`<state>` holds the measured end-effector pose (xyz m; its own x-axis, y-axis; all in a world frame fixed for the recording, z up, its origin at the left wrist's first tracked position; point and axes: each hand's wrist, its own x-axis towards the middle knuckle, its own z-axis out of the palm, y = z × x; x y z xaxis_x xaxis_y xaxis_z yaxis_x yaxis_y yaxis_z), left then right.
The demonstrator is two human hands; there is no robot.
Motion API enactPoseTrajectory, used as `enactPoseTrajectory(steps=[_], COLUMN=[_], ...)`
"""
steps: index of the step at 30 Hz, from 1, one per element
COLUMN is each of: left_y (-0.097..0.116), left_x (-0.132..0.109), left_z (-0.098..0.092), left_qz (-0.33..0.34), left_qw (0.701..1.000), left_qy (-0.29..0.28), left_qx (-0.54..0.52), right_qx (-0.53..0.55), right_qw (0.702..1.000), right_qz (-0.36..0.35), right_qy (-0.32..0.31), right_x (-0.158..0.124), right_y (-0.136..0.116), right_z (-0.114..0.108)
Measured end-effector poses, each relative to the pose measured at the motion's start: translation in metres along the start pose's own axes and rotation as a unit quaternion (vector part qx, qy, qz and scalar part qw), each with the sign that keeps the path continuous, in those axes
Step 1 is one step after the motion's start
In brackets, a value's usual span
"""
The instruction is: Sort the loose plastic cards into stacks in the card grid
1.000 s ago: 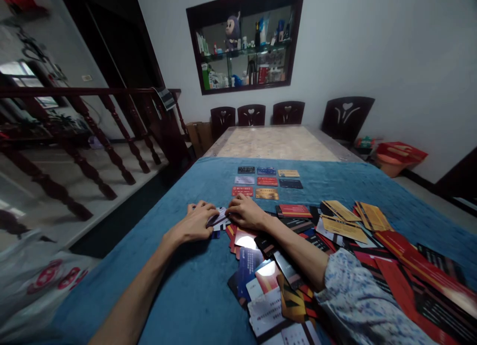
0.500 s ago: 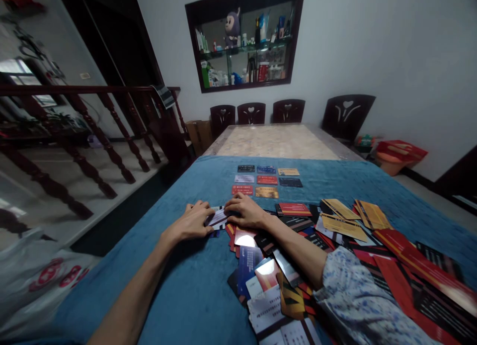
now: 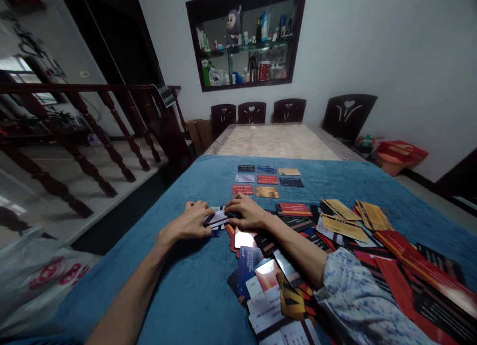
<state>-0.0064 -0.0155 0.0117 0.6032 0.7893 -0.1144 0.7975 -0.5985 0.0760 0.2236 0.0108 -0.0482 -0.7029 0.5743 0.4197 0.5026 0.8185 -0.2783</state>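
Note:
My left hand (image 3: 191, 221) and my right hand (image 3: 247, 213) meet over a small stack of cards (image 3: 217, 218) on the blue cloth (image 3: 179, 285). Both hands curl around the stack's ends, the fingers pinching it from either side. A loose heap of cards (image 3: 335, 245) in red, gold, black and white spreads to the right under my right forearm. Beyond my hands, several cards (image 3: 267, 180) lie face up in neat rows.
The bare marble tabletop (image 3: 274, 142) continues past the cloth, with dark wooden chairs (image 3: 288, 111) at its far end and right side. A wooden stair railing (image 3: 93, 131) runs on the left. A plastic bag (image 3: 33, 280) lies at lower left. A red box (image 3: 400, 153) sits on the floor right.
My hands stay on the stack; the cards between them have shifted slightly and the left fingers have closed a little more around them.

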Motion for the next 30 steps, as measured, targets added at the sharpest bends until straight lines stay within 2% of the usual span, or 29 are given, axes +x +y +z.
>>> enactPoseTrajectory(steps=[8, 17, 25, 30], left_y=[-0.007, -0.019, -0.024, -0.029], left_x=[-0.001, -0.003, 0.002, 0.008], left_z=[-0.004, -0.012, -0.005, 0.003], left_qz=[0.011, 0.034, 0.060, 0.070], left_qw=[0.999, 0.992, 0.984, 0.980], left_qy=[0.015, 0.071, 0.128, 0.153], left_qx=[-0.027, -0.099, -0.110, -0.106], right_qx=[0.000, -0.033, -0.010, 0.004], right_qw=[1.000, 0.997, 0.988, 0.987], right_qz=[-0.015, 0.006, 0.023, 0.051], right_qy=[0.024, 0.073, 0.151, 0.154], right_x=[-0.001, 0.003, 0.002, 0.001], right_y=[0.002, 0.004, 0.009, 0.008], right_z=[0.001, 0.003, 0.010, 0.011])
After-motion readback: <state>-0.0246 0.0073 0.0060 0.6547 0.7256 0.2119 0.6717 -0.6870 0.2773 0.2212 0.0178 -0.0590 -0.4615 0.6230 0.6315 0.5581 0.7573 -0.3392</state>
